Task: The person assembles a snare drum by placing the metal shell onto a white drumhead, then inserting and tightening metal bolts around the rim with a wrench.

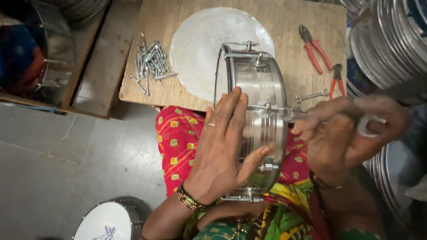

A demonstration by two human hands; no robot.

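Grey floor is showing at the left, where a finished drum (108, 221) with a white head is lying low in the view. Further right, a heap of bolts (150, 62) is waiting on the wooden table (284, 18), beside a round white skin (195, 49). The left hand (221, 146) is pressing open and flat against the metal drum shell (260, 120), which is standing on edge on the lap. The right hand (344, 133), blurred, is closing around a tool (293, 114) set on one side lug. Several lugs are already sitting on the shell; I judge many bolts remain. Red pliers (315, 52) are lying at the right.
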